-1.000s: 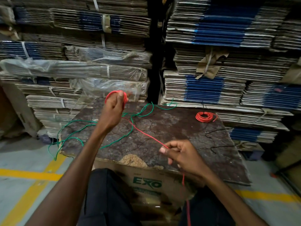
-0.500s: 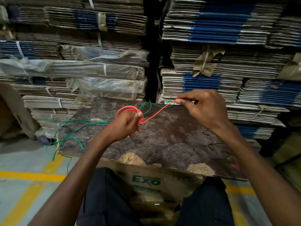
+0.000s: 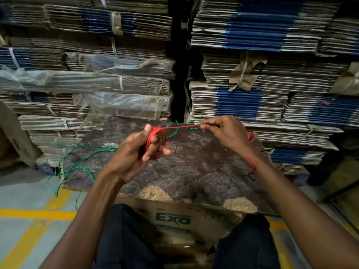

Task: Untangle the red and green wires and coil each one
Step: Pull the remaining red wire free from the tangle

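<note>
The red wire (image 3: 155, 140) is wound in several turns around the fingers of the left hand (image 3: 136, 152), above the middle of the table (image 3: 204, 171). A taut red strand runs from that bundle across to the right hand (image 3: 225, 131), which pinches it between thumb and fingertips above the far edge of the table. The left fingers are curled through the coil, thumb pressed against the turns.

A second ago the right hand was low at the near edge of the table with a long slack strand; half a second ago it had swung up past the coil, and now it is laying the strand over the left fingers. Judging from this, another turn has just gone on — the red coil is growing, with a red tail (image 3: 250, 162) trailing past the right wrist.

The green wire (image 3: 85, 152) lies loose over the left part of the table, spilling off its left edge toward the floor (image 3: 25, 197), not yet coiled. One green loop passes close behind the red strand, so it may snag. Cardboard stacks (image 3: 124, 78) rise just beyond the far edge of the table; room is freer to its left and near sides.
</note>
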A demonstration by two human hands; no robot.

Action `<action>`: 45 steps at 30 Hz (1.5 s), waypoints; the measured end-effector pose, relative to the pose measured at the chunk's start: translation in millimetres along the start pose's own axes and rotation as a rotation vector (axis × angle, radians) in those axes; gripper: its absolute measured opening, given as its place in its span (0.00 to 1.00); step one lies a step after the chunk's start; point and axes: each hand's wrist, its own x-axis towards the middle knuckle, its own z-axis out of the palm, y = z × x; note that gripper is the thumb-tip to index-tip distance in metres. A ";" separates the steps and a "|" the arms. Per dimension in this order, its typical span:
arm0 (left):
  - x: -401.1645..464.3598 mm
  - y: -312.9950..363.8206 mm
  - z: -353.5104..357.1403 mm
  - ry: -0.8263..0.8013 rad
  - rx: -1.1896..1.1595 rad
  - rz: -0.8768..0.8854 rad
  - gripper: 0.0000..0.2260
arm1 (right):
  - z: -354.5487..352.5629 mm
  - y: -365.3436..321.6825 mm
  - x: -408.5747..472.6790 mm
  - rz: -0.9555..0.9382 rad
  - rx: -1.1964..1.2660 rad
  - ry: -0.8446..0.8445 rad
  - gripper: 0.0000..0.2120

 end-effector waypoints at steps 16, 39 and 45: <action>49.9 0.6 -14.1 0.354 -0.597 0.231 0.26 | 46.3 -2.6 -66.5 0.100 0.033 -0.310 0.06; 41.3 -43.1 -35.3 0.088 1.510 0.349 0.18 | -19.6 -23.7 -77.3 -0.119 -0.705 -0.344 0.11; 29.2 -46.8 -37.5 -0.017 1.352 0.141 0.16 | -14.3 -2.0 -54.8 -0.107 -0.617 -0.079 0.09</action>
